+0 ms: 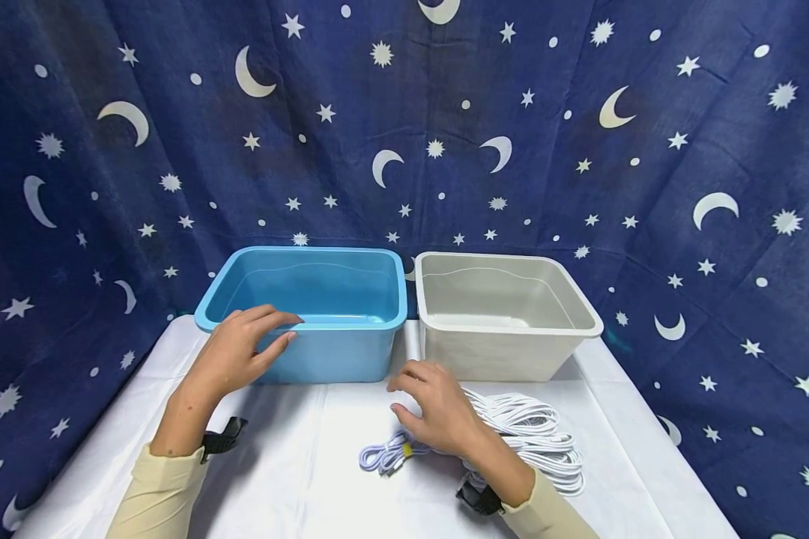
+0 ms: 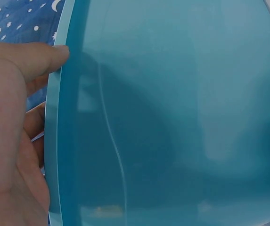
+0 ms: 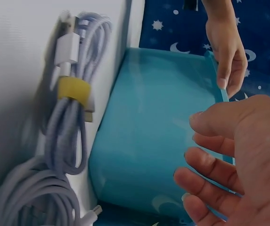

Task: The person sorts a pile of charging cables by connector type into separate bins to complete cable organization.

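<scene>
My left hand [image 1: 239, 348] is at the front rim of a blue plastic bin [image 1: 330, 355], its fingers over the rim and its thumb on the outer side. The left wrist view shows that thumb against the rim [image 2: 54, 136]. My right hand [image 1: 434, 408] hovers with spread, loosely bent fingers and nothing in them. Just left of and below it lies a pale lavender USB cable [image 1: 377, 457], coiled and bound by a yellow strap [image 3: 74, 90]. Larger coils of white cable [image 1: 532, 427] lie to its right, partly hidden by the right forearm.
A beige plastic bin [image 1: 492, 355] stands right of the blue one, with a narrow gap between them. A white cloth [image 1: 323, 486] covers the table. Behind and on both sides hangs a dark blue curtain [image 1: 377, 97] with moons and stars.
</scene>
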### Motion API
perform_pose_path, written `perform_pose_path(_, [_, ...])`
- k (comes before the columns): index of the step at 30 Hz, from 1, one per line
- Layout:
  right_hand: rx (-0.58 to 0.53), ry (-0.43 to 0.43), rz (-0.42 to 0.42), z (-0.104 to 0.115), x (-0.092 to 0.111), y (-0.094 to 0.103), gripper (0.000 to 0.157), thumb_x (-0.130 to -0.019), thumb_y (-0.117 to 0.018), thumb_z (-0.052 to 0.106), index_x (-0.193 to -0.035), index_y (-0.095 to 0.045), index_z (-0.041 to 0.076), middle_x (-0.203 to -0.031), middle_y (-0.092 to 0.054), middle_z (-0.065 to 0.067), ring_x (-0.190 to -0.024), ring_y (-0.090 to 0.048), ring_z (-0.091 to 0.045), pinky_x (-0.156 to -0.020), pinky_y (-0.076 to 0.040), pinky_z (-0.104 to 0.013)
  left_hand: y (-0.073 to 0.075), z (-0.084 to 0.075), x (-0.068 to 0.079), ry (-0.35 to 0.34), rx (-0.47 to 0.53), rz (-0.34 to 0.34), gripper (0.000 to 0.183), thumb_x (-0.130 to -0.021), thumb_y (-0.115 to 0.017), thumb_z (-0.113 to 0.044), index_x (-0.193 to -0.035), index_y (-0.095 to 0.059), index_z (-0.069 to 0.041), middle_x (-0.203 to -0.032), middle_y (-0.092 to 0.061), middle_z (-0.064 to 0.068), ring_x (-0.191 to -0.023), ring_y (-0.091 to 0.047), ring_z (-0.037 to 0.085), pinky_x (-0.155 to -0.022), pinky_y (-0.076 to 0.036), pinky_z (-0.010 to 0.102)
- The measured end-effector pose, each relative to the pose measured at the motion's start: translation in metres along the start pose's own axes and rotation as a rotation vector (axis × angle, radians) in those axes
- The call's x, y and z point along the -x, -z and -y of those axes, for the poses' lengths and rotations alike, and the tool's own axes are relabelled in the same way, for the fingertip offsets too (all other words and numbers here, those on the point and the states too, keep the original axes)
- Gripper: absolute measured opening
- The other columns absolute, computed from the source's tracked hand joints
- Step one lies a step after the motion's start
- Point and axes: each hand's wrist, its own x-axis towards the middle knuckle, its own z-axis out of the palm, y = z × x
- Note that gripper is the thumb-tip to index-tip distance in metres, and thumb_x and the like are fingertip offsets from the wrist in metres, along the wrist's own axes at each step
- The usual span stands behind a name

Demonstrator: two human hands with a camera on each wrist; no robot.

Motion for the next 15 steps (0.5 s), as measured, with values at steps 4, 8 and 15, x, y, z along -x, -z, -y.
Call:
perform_pose_path(4, [0.004, 0.009, 0.031, 0.001, 0.005, -0.003, 0.02, -0.087, -0.086, 0.021, -0.105, -0.076, 0.02, -0.103, -0.066, 0.01, -0.098, -0.064, -0.012, -0.087, -0.053, -0.036, -0.001, 0.0, 0.0, 0.001, 0.003, 0.002, 0.024, -0.096, -0.079, -0.019, -0.12, -0.078, -0.015, -0.109, -0.075, -0.001, -0.084, -0.066, 0.019, -0.077, -0.051, 0.046])
perform_pose_path(8, [0.002, 0.027, 0.064, 0.001, 0.012, -0.007, 0.02, -0.087, -0.086, 0.021, -0.105, -0.077, 0.019, -0.102, -0.065, 0.009, -0.096, -0.063, -0.012, -0.086, -0.052, -0.036, -0.001, 0.001, 0.0, 0.0, 0.0, 0.004, 0.024, -0.096, -0.079, -0.019, -0.12, -0.078, -0.015, -0.108, -0.074, -0.001, -0.083, -0.065, 0.018, -0.076, -0.05, 0.045])
perform_pose_path(15, [0.006, 0.029, 0.141, 0.002, 0.023, -0.011, 0.018, -0.087, -0.085, 0.022, -0.103, -0.078, 0.019, -0.101, -0.065, 0.01, -0.094, -0.063, -0.011, -0.085, -0.054, -0.034, 0.0, 0.0, 0.0, -0.008, 0.005, -0.001, 0.024, -0.096, -0.079, -0.018, -0.12, -0.078, -0.014, -0.107, -0.074, -0.001, -0.083, -0.066, 0.018, -0.076, -0.051, 0.045])
